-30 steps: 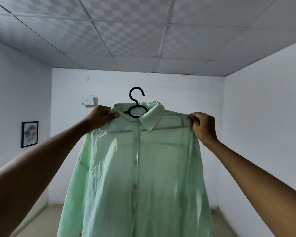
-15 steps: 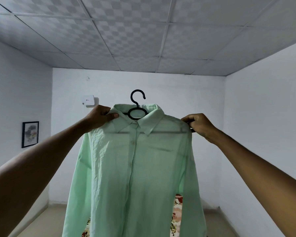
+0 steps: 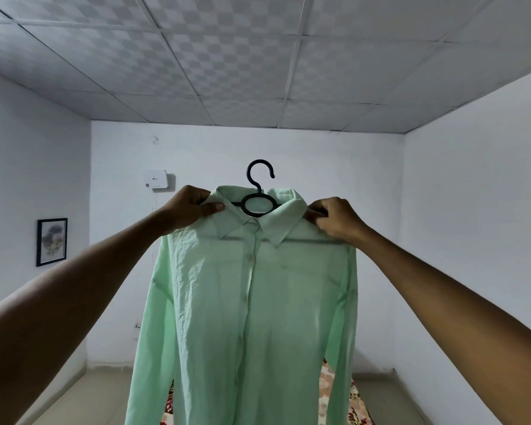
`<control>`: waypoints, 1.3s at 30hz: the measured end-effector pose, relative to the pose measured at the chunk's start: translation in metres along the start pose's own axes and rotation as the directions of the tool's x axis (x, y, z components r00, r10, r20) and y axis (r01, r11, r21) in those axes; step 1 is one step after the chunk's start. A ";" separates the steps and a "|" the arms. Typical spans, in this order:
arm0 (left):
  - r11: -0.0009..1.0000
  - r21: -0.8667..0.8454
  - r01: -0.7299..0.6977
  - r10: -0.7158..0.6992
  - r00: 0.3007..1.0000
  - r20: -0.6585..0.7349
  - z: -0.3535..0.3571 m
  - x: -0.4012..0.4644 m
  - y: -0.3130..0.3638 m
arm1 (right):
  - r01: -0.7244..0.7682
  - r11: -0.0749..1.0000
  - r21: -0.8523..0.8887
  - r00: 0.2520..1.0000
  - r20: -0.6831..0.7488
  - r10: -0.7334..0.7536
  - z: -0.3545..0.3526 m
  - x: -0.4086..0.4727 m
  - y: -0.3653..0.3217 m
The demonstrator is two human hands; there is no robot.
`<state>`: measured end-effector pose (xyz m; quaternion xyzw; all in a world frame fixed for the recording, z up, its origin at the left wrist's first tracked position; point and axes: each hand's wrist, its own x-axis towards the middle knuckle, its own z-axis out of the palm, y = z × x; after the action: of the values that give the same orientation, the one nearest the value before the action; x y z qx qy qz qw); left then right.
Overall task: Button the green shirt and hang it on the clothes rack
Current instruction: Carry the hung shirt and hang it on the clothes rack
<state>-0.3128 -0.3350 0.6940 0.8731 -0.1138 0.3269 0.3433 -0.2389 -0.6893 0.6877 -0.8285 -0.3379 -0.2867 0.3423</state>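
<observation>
Holding the green shirt [image 3: 252, 302] up at arm's length, the person has it spread on a black hanger [image 3: 258, 191], front facing them, the placket looking closed as far down as can be seen. The left hand [image 3: 190, 210] is pinching the shoulder seam beside the collar at about ten o'clock from the shirt's middle; the right hand [image 3: 334, 220] is pinching the opposite shoulder at about two o'clock, fingers pressed together over cloth and what seems to be the hanger's arm underneath. The hook stands upright and free at twelve o'clock, above the collar.

No clothes rack shows from this angle, so the carry to it is, I judge, the step in hand. To do it well, both shoulders should stay level so the cloth does not slide off one end, and one grip should move to the hanger's neck before the hook is offered to a rail.

Open room is generous: bare wall behind, a small white box [image 3: 155, 179] on that wall at eleven o'clock, a framed picture [image 3: 52, 242] on the side wall at nine o'clock. Low at six o'clock a floral cloth [image 3: 354, 400] peeks out behind the hem; what it lies on is hidden. The sleeves hang loose and could snag or drag there when turning.
</observation>
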 end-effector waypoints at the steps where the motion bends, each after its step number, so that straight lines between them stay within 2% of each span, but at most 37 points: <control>1: 1.000 0.023 -0.007 0.007 1.000 0.002 0.001 0.000 0.002 | -0.008 0.999 0.034 1.000 0.000 0.008 0.000 0.001 0.003; 4: 0.990 0.133 -0.041 0.032 0.997 0.072 -0.004 -0.003 0.003 | -0.013 0.992 0.122 1.000 -0.002 0.013 0.000 0.003 0.015; 7: 0.982 0.190 -0.005 -0.018 0.993 0.119 -0.016 -0.012 -0.009 | -0.033 0.987 0.157 0.999 0.022 0.030 0.000 0.008 0.028; 11: 0.994 0.104 0.039 -0.043 0.998 0.040 -0.025 -0.030 -0.010 | -0.058 0.966 0.250 0.996 0.074 0.040 0.002 0.013 0.036; 14: 0.995 0.003 0.100 -0.100 0.992 0.075 -0.025 -0.045 0.000 | -0.052 0.951 0.306 0.995 0.093 0.025 0.005 0.014 0.039; 18: 0.975 0.076 0.211 -0.221 0.962 0.159 -0.031 -0.063 0.006 | -0.041 0.925 0.378 0.995 0.100 0.003 0.009 0.009 0.047; 22: 0.963 0.029 0.269 -0.271 0.960 0.070 -0.039 -0.081 0.015 | -0.030 0.893 0.449 0.982 0.179 -0.057 0.010 0.002 0.049; 24: 0.964 0.048 0.262 -0.262 0.965 0.003 -0.044 -0.090 0.023 | -0.061 0.864 0.501 0.944 0.309 -0.113 0.007 0.001 0.043; 26: 0.957 0.035 0.287 -0.286 0.957 -0.043 -0.051 -0.107 0.028 | -0.100 0.841 0.532 0.865 0.465 -0.191 0.007 0.000 0.036; 29: 0.944 0.037 0.328 -0.322 0.940 -0.117 -0.069 -0.151 0.034 | -0.072 0.835 0.546 0.771 0.561 -0.301 0.022 -0.008 0.011; 31: 0.925 0.038 0.378 -0.368 0.916 -0.159 -0.087 -0.189 0.040 | -0.003 0.839 0.544 0.794 0.512 -0.329 0.036 -0.022 -0.015; 34: 0.860 0.132 0.493 -0.471 0.866 -0.166 -0.119 -0.249 0.061 | 0.043 0.786 0.617 0.829 0.417 -0.373 0.059 -0.045 -0.065; 35: 0.845 0.165 0.509 -0.493 0.861 -0.126 -0.121 -0.256 0.066 | 0.047 0.773 0.633 0.841 0.392 -0.372 0.063 -0.047 -0.072; 38: 0.760 0.306 0.573 -0.583 0.810 -0.067 -0.156 -0.326 0.110 | 0.128 0.723 0.679 0.817 0.340 -0.465 0.080 -0.069 -0.136; 39: 0.735 0.340 0.587 -0.597 0.798 -0.087 -0.171 -0.355 0.130 | 0.154 0.700 0.698 0.796 0.332 -0.506 0.084 -0.081 -0.166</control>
<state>-0.7220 -0.3248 0.6259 0.9149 0.2246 0.2034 0.2669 -0.3931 -0.5655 0.6417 -0.6281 -0.6395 0.0119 0.4433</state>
